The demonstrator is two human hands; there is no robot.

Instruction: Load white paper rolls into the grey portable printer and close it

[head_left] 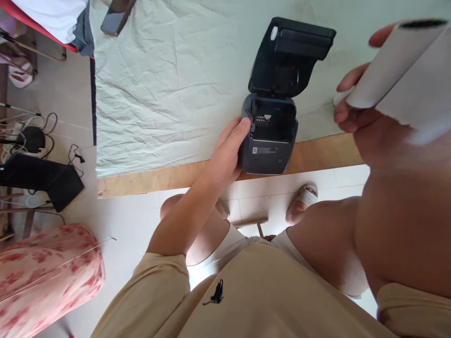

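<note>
Where the wooden edge of the tabletop [151,180] crosses in front of the person, the left hand [229,145] lies against the left side of a black printer [271,155], thumb on its rim; the other fingers are largely hidden, so how tightly they close cannot be told. The printer stands at this edge, its long axis running away from the person with a slight lean to the right, its hollow [280,124] uncovered. To the right of the printer and apart from it, the right hand [362,119], well apart from the left, is curled round the nearer end of a white paper roll [391,65]. The roll, apparently raised, slants away to the right, a loose sheet [419,82] along its right side. Farther off, the printer's lid [292,61] stands open. At the far left, a dark box [116,19] lies on pale cloth [169,94].
</note>
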